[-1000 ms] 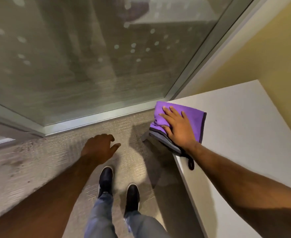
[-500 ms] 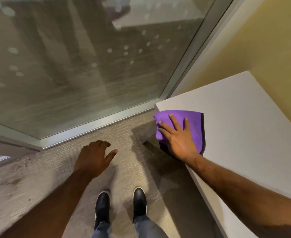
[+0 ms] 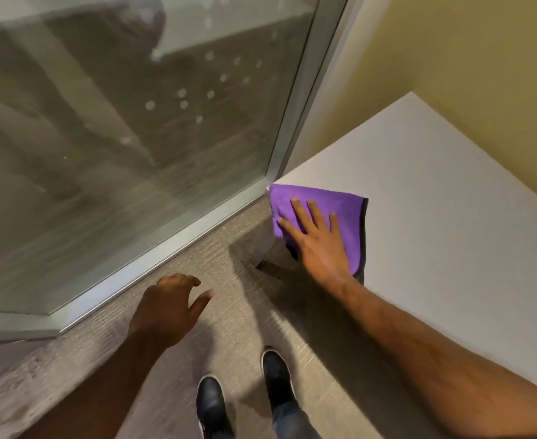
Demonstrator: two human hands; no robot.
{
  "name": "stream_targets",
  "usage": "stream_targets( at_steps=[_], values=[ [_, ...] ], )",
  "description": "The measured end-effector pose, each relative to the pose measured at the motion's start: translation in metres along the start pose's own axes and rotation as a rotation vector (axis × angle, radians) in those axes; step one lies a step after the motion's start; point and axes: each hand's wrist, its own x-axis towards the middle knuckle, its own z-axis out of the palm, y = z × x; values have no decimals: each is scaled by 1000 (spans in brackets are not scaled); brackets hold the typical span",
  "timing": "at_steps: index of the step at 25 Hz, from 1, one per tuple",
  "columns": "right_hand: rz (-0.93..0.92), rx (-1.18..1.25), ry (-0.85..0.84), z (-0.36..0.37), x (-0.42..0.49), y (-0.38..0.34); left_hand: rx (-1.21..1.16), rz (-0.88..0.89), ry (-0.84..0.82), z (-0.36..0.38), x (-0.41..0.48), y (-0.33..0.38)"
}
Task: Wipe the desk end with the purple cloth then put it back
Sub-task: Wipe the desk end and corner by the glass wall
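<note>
**The cloth could slip off the corner**

I see the cloth (image 3: 340,210) lying on the near corner of the desk (image 3: 435,217), right by the window frame (image 3: 295,122); part of it hangs over the edge, and a dark bit shows under the desk line. I think it could slide off and drop to the carpet (image 3: 229,312) if the right hand (image 3: 319,245) pushes more toward the edge; only a flat press keeps it in place, with no real grab. I also think the cloth could bunch up under the palm, and then it would miss some of the corner. The hand could bump the window frame too, since the cloth's tip is just beside it.

The right hand lies flat on the cloth with its fingers (image 3: 316,210) spread and straight, pointing toward the window; it presses down and does not close around the cloth. The right arm reaches in long from the lower right, low over the desk. The left hand (image 3: 169,308) hangs in the air over the carpet, well apart from the desk; it is loose and half curled, with the thumb out, and it holds nothing. I see two dark shoes (image 3: 245,397) on the carpet below.
</note>
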Motion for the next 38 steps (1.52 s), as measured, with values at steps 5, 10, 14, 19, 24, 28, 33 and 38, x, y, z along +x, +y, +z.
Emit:
stream_targets(
  at_steps=[5,10,14,19,24,28,33,38],
  values=[
    [129,2,-65,5,-7,3,-23,17,32,-6,16,-2],
    [65,-25,-18,1,35,-17,-36,-17,-6,7,28,5],
    [8,-49,20,8,9,-14,-51,21,-29,15,32,7],
    [34,-56,20,13,-52,7,-94,-9,-37,14,30,-2],
    [80,-69,-52,4,-17,-5,-101,-40,-81,10,27,-19],
    [57,-75,-78,-7,29,-16,-61,-16,-48,-3,26,-19],
    [-44,-64,-106,-23,81,-26,-78,78,11,-11,32,-11],
    [-31,91,-69,-34,131,-16,-84,11,-71,-7,29,-14]
  ],
)
